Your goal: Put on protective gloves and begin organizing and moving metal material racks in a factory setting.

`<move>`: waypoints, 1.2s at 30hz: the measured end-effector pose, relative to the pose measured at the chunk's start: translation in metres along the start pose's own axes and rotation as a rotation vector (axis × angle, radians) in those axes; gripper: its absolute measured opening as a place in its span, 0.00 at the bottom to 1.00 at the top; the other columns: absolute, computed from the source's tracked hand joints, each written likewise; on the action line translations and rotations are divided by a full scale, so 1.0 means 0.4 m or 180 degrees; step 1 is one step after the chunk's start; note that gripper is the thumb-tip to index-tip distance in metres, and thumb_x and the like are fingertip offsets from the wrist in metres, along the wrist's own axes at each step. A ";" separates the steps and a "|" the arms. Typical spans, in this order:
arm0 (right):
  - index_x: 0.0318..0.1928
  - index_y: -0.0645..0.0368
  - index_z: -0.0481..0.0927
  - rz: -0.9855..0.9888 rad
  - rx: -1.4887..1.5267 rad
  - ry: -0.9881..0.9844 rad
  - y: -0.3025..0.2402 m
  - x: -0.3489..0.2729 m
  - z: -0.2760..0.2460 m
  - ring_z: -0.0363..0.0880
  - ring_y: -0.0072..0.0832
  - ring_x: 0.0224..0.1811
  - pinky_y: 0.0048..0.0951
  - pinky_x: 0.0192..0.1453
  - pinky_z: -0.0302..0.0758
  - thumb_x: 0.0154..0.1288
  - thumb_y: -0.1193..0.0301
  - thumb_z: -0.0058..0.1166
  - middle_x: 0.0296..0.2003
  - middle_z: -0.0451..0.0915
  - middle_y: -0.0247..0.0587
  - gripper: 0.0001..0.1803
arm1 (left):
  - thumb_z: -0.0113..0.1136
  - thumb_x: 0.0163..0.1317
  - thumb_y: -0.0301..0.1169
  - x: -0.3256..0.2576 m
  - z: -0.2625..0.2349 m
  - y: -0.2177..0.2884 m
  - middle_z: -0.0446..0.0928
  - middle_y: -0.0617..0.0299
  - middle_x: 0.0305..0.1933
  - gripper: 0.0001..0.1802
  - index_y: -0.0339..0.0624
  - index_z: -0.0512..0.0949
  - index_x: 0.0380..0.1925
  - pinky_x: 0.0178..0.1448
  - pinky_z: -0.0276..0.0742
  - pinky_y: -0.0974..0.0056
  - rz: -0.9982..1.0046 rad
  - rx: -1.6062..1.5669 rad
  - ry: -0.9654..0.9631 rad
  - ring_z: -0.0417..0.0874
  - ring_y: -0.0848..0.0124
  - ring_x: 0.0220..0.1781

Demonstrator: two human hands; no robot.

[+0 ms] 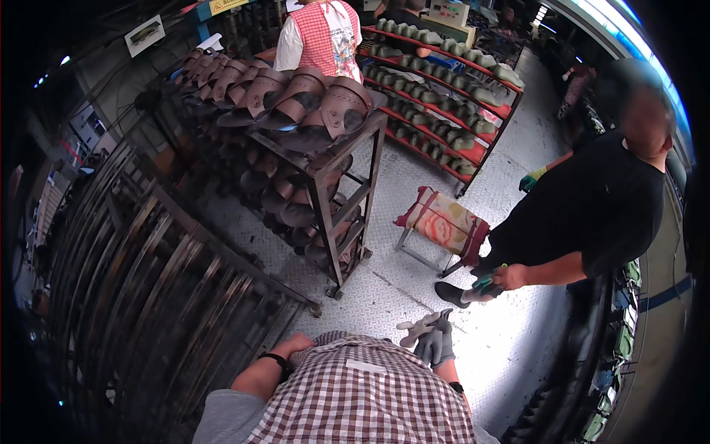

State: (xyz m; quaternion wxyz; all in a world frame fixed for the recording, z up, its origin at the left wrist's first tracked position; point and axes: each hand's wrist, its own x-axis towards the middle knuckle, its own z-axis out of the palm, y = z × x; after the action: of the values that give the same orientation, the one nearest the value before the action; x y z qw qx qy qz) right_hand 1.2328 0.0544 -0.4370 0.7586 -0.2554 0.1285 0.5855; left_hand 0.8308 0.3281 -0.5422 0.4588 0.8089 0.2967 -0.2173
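My left hand [297, 342] is bare and rests against the side of my checked apron [362, 392]. Its fingers are mostly hidden by the cloth. To the right of the apron, my right hand [435, 346] wears a dark grey glove. It appears closed on a lighter grey work glove [416, 328], whose limp fingers stick out to the left. Both hands are low, close to my body, over the metal floor.
A dark metal rack [325, 214] of brown sandals [340, 107] stands ahead. Behind it is a red-shelved rack [481, 152] of green shoe lasts. A cushioned stool [444, 222] and a person in black [584, 200] with green gloves are right. Curved metal bars [148, 274] fill the left.
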 end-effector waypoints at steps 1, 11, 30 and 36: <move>0.45 0.52 0.79 -0.0109 -0.0079 0.0080 0.006 -0.010 0.015 0.74 0.34 0.43 0.37 0.54 0.72 0.52 0.46 0.62 0.39 0.78 0.38 0.27 | 0.59 0.55 0.51 0.007 0.005 -0.007 0.83 0.53 0.43 0.21 0.45 0.85 0.36 0.56 0.75 0.57 -0.0189 -0.0084 -0.0015 0.82 0.56 0.49; 0.43 0.52 0.75 -0.0467 -0.0291 0.0147 0.003 -0.035 0.085 0.76 0.36 0.43 0.36 0.49 0.74 0.63 0.50 0.52 0.40 0.77 0.41 0.20 | 0.61 0.52 0.52 0.013 0.014 -0.021 0.83 0.52 0.43 0.24 0.44 0.85 0.38 0.56 0.75 0.58 -0.0215 -0.0178 0.0134 0.82 0.54 0.49; 0.41 0.43 0.78 0.0237 0.0001 -0.0261 0.014 -0.036 0.079 0.72 0.34 0.40 0.33 0.44 0.74 0.62 0.48 0.53 0.40 0.78 0.34 0.16 | 0.65 0.50 0.48 -0.021 -0.017 0.036 0.85 0.52 0.39 0.21 0.43 0.86 0.34 0.52 0.77 0.59 -0.0702 -0.0789 0.0297 0.85 0.57 0.44; 0.47 0.47 0.74 -0.0067 0.0008 -0.0181 0.011 -0.032 0.034 0.77 0.37 0.42 0.36 0.43 0.77 0.68 0.50 0.46 0.41 0.77 0.43 0.18 | 0.65 0.50 0.48 -0.032 -0.031 0.069 0.85 0.52 0.39 0.21 0.42 0.86 0.35 0.52 0.77 0.60 -0.0892 -0.0880 0.0248 0.85 0.58 0.44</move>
State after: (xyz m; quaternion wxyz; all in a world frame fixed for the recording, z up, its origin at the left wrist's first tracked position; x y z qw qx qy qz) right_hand 1.2235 0.0521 -0.4203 0.7684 -0.2391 0.1049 0.5843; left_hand 0.8413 0.3241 -0.5114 0.5189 0.6968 0.4509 -0.2048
